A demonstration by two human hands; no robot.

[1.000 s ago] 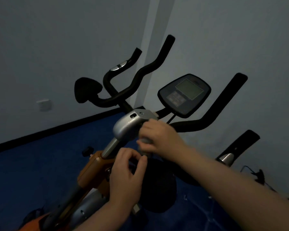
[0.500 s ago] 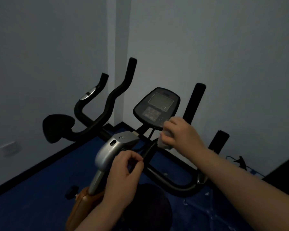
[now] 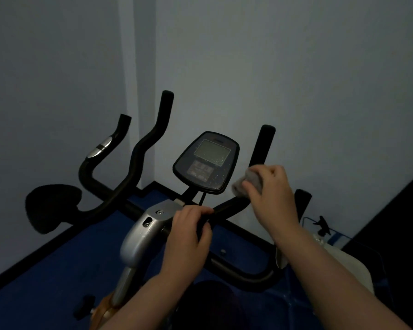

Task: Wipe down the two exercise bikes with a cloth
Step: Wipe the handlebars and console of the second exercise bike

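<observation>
Nearest the camera, the left hand (image 3: 188, 236) wraps its fingers (image 3: 200, 211) round the black foam-covered handlebar (image 3: 227, 207) just right of the smooth silver stem housing (image 3: 141, 232), steadying the near exercise bike. A little farther off, the right hand (image 3: 272, 196) pinches a small, soft, crumpled grey cloth (image 3: 244, 181), thumb and fingers curled about it. The cloth sits just beside the lower right edge of the glossy, rounded console (image 3: 206, 163); whether it touches cannot be told. The console lies up and to the left of the cloth, its long axis tilting back towards the wall, so the right hand is much the nearer for a sweep across the screen. Beyond, the second bike's curved handlebars (image 3: 134, 158) and dark seat (image 3: 53, 206) stand by the plain wall (image 3: 296, 67).
</observation>
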